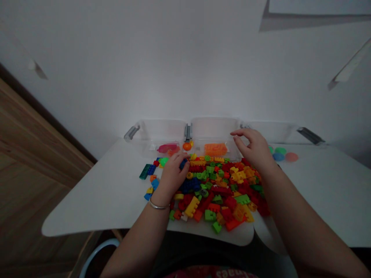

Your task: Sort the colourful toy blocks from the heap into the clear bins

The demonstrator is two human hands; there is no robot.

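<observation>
A heap of toy building bricks (220, 189) in red, orange, yellow, green and blue lies on the white table. At the heap's back left, my left hand (174, 170) has its fingers curled round a dark blue brick (183, 164). My right hand (251, 146) is raised over the back right of the heap, near the clear boxes. Its thumb and index finger are apart, and nothing shows between them. Yellow bricks (239, 175) lie below that hand, and a green translucent brick (145, 171) lies at the heap's left edge.
Clear plastic boxes with grey latches (188, 132) stand along the wall. One holds pink pieces (168, 147), another an orange block piece (216, 149). Green, blue and orange discs (278, 156) show at the right. The white table's (95, 200) front edge is near my body.
</observation>
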